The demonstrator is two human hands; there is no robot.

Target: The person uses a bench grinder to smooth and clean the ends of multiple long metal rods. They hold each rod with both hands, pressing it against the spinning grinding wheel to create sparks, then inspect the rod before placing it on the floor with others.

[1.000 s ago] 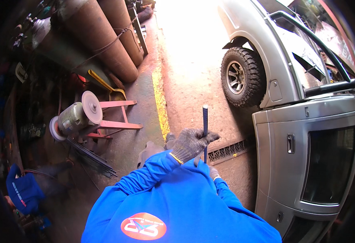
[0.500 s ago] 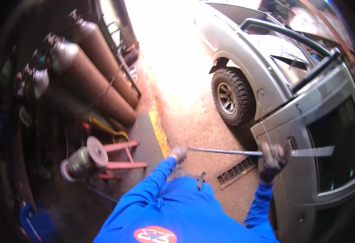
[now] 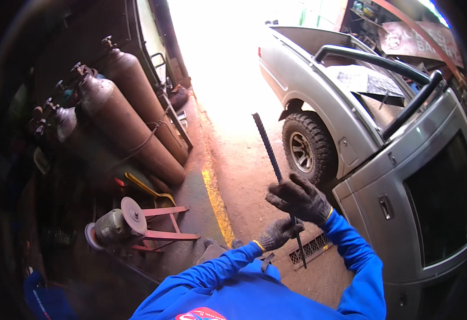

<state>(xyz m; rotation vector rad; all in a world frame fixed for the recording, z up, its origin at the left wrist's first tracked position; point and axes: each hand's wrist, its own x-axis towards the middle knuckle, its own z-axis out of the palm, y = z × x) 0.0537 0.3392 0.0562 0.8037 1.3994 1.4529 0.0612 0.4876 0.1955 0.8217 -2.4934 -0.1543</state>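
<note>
In the head view, a ribbed steel rod (image 3: pixel 274 160) is held nearly upright at the centre of the frame, its top leaning toward the upper left. The gloved right hand (image 3: pixel 300 199) is closed around its middle, fingers clamped on it. The gloved left hand (image 3: pixel 278 233) grips it just below, fingers curled about it. The lower end hangs over a floor drain grate (image 3: pixel 310 248) at lower centre. No cutting, bending or fixing is seen; the rod is merely carried. A silver pickup (image 3: pixel 382 160) stands at right, gas cylinders (image 3: pixel 132 122) at left.
</note>
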